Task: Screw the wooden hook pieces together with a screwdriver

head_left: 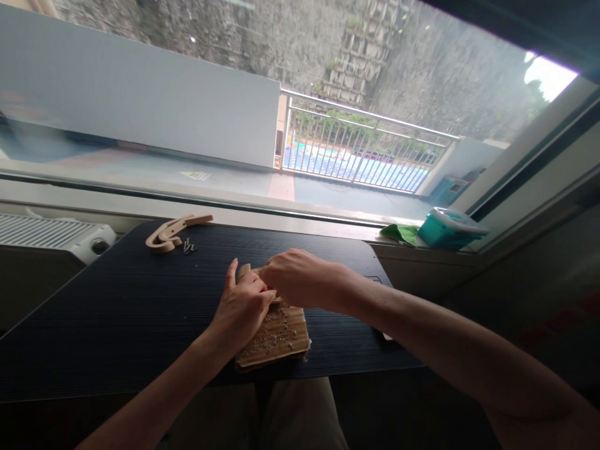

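1. Reading the clock from our hands, we have a dark, grained tabletop (140, 312) beneath us.
2. Holed cardboard (284, 334) lies towards six; our wooden piece (244, 270) sits at its far end, mostly covered.
3. Our left hand (244, 301) bends over that piece, one finger lifted; our right hand (297, 276) is curled there. We cannot tell what either grips.
4. Ten: curved wooden parts (162, 240), small screws (189, 247) beside them.
5. Nine: a white heater (51, 234).
6. Twelve: the windowsill (281, 219).
7. Two: green cloth (400, 233) beside a teal box (445, 231).
8. One, outside: metal railing (370, 114).
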Demonstrator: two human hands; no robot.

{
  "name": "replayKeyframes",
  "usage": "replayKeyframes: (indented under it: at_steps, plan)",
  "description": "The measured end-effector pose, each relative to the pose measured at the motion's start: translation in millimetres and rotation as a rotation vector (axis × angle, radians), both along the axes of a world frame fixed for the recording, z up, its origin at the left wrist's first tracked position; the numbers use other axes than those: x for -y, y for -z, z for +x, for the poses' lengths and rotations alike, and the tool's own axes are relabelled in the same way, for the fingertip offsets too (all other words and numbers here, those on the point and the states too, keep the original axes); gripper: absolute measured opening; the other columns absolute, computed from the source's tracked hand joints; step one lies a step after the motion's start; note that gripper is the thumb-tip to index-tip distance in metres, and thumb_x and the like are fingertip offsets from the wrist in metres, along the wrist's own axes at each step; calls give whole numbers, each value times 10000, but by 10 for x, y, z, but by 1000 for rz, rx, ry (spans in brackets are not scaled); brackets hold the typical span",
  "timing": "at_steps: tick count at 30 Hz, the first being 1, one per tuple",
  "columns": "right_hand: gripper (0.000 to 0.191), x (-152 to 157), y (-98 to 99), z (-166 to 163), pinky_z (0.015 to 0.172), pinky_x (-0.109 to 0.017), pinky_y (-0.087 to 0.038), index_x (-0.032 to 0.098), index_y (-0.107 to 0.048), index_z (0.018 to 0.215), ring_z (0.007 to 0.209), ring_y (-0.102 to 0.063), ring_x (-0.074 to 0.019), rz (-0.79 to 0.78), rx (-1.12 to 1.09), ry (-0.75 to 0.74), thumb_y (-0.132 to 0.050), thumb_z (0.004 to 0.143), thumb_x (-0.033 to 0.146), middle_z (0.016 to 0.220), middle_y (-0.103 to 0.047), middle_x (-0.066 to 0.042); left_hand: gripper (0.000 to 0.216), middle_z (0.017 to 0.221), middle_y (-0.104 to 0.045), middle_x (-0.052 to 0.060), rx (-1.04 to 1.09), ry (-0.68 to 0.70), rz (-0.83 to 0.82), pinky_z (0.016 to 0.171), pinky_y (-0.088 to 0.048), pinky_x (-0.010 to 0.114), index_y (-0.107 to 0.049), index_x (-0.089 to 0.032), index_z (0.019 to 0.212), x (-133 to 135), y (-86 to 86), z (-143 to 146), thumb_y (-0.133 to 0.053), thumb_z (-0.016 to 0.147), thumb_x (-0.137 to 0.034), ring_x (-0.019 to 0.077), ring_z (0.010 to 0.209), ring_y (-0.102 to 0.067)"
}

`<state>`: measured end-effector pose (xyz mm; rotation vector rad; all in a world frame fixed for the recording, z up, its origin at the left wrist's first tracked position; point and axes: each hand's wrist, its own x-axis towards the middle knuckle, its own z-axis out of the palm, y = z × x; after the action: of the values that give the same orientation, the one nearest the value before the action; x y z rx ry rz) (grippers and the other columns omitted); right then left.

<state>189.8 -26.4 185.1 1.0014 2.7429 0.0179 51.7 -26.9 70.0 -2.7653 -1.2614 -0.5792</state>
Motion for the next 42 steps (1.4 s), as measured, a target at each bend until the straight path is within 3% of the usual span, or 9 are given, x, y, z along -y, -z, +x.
replayKeyframes:
  at_steps: [6,11,15,21,29,35,42]
  plan:
    - [140,-90,-13,-85,562,-277,-296,106,-638,890,780,-614,-162,-11,7,-14,-537,820,38,794,-683,-68,170,894,-733,48,35,-2,2,1104,-147,678,-734,-238,827,-9,10,-4,-582,839,-163,270,1021,-615]
    - [211,-94,-102,-50,570,-275,-312,118,-643,986,806,-612,-167,-69,2,106,-531,812,78,924,-702,-90,185,977,-729,32,26,12,-8,1102,-133,690,-736,-250,816,-13,5,5,-584,835,-147,282,1077,-588]
    - [244,-83,-145,36,588,-273,-321,136,-654,1004,824,-604,-171,-78,21,172,-503,817,92,972,-703,-94,189,906,-725,30,2,15,-1,1113,-109,680,-735,-235,815,-17,22,-6,-569,849,-150,259,1027,-601]
    - [245,-104,-121,132,618,-269,-325,135,-659,963,784,-574,-146,-82,-18,150,-474,815,73,927,-695,-78,180,854,-715,21,-13,21,-3,1112,-102,682,-729,-240,818,-19,30,-5,-580,837,-143,248,1002,-599]
    - [233,-126,-113,103,586,-283,-312,142,-675,945,746,-574,-161,-72,-13,210,-472,834,177,883,-698,-91,189,795,-701,33,-29,13,-3,1106,-119,680,-728,-227,805,-9,3,6,-564,844,-140,244,943,-594]
    - [307,-105,-193,100,587,-278,-314,168,-644,1088,822,-590,-180,-57,13,266,-534,801,182,967,-698,-93,189,802,-702,28,-10,25,-8,1108,-112,680,-730,-237,805,-13,1,5,-571,839,-142,242,941,-592]
    - [256,-90,-225,159,598,-273,-317,145,-688,946,738,-548,-145,-61,-11,226,-474,812,97,891,-698,-89,190,815,-704,27,17,40,2,1108,-119,678,-732,-247,815,-20,19,-6,-571,833,-147,243,953,-587]
